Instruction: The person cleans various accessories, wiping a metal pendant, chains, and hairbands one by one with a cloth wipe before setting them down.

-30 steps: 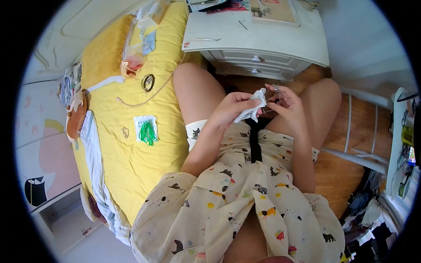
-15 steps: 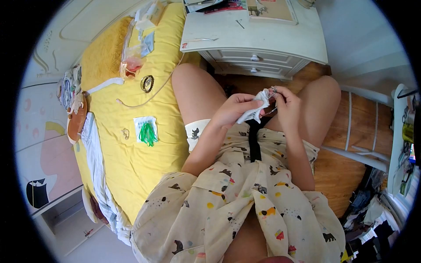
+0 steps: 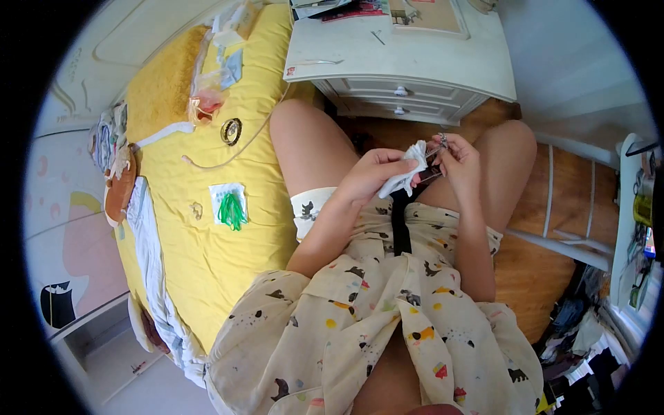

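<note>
Left hand [image 3: 373, 174] over the lap [image 3: 439, 225], fingers pinching a white cloth [image 3: 403, 181]! Right hand [image 3: 462, 166] just beside it, fingers pinching a silvery chain [image 3: 443, 140], this side of the table's [image 3: 429, 66] near edge. Green strips [image 3: 232, 211] lie toward the bed's [image 3: 200, 277] right edge, 1 slim tool [image 3: 319, 63] near the table's near-left corner.

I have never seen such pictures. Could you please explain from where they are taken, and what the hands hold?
There is no machine here: every picture comes from one camera worn on a person's head, looking forward and down. The bare left hand pinches a crumpled white cloth, or tissue. The right hand holds a thin silvery item, too small to name. On the yellow bed, to the left, lie a green bundle on a white packet and a dark ring-shaped thing.
</note>
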`<state>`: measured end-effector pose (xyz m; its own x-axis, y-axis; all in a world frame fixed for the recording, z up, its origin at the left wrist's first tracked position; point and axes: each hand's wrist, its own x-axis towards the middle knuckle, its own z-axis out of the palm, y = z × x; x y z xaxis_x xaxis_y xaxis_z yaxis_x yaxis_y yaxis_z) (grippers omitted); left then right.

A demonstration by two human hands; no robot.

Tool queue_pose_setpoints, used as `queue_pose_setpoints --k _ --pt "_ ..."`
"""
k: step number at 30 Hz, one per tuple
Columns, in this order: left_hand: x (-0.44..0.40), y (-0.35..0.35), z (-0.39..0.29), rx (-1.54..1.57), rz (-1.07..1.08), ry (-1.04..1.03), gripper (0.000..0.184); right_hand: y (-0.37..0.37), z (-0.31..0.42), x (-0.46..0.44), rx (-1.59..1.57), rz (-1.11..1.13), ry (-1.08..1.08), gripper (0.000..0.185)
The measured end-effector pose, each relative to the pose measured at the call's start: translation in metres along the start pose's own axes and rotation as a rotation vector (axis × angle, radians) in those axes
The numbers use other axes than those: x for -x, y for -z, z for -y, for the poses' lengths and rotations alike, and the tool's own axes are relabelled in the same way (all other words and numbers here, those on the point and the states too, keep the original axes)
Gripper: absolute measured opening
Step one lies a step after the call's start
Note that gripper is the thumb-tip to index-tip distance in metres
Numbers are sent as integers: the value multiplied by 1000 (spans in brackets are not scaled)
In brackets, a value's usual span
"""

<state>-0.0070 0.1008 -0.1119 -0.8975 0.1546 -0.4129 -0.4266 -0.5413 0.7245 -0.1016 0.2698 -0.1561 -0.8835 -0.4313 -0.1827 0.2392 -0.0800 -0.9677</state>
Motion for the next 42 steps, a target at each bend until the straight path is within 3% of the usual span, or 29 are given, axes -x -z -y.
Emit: queue_pose_setpoints --k 2,6,10,13,19,28,37,40,42 --pt "2 3 -5 -10 -32 -17 19 -4 -2 3 37 91 80 24" --pt "1 9 -7 -7 -54 -19 19 -11 5 10 227 241 25 28" --pt "0 3 -8 36 -61 3 20 -20 -6 12 156 214 31 24" --pt "1 1 -8 41 -71 16 21 -18 -3 10 309 237 123 20" --pt "0 3 -3 24 -71 21 23 -24 -3 8 431 -60 214 14" --pt "-7 -7 9 -49 -74 -22 21 -20 6 3 574 -242 233 12" --pt "-10 -15 12 -78 -119 -107 20 -16 -15 -4 375 -325 246 13" --pt "-9 -11 13 -33 -158 -138 22 -10 -8 1 158 -297 118 12" --pt "-10 -9 12 18 -149 -134 24 -12 4 4 -23 -235 148 10"
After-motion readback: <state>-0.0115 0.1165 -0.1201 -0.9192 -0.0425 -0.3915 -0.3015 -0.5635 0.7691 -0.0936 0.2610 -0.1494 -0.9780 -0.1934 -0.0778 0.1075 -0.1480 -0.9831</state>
